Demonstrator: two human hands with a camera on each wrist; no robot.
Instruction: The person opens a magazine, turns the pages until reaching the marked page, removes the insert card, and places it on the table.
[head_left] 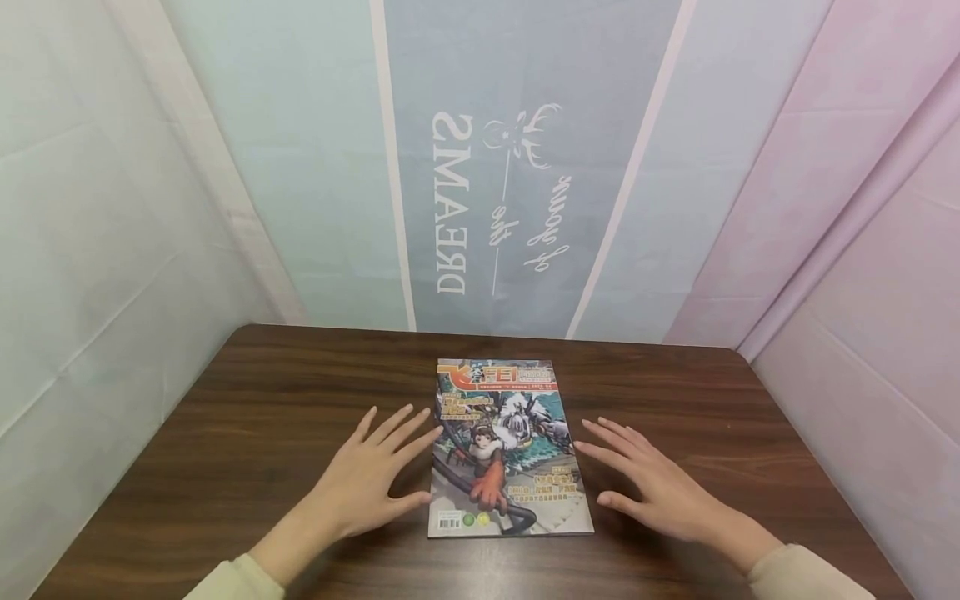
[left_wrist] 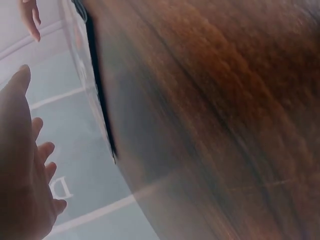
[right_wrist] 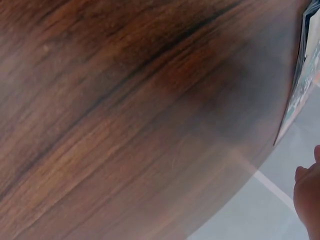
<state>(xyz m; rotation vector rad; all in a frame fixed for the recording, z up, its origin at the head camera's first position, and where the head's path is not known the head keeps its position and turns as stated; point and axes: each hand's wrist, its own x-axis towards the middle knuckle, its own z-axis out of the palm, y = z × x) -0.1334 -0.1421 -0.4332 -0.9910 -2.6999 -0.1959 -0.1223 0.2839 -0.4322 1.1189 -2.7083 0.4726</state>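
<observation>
A magazine with a colourful illustrated cover lies flat on the dark wooden table, its title band at the far end. To its left is my left hand, fingers spread and straight, the tips close to the magazine's left edge. My right hand mirrors it on the other side, fingers extended toward the right edge. Neither hand holds anything. In the left wrist view the magazine appears edge-on beyond the left hand. The right wrist view catches only part of the magazine and a bit of the right hand.
The wooden table has rounded far corners. Behind it hangs a pastel striped cloth with mirrored lettering and a deer-head print. Pale cloth walls rise on the left and right.
</observation>
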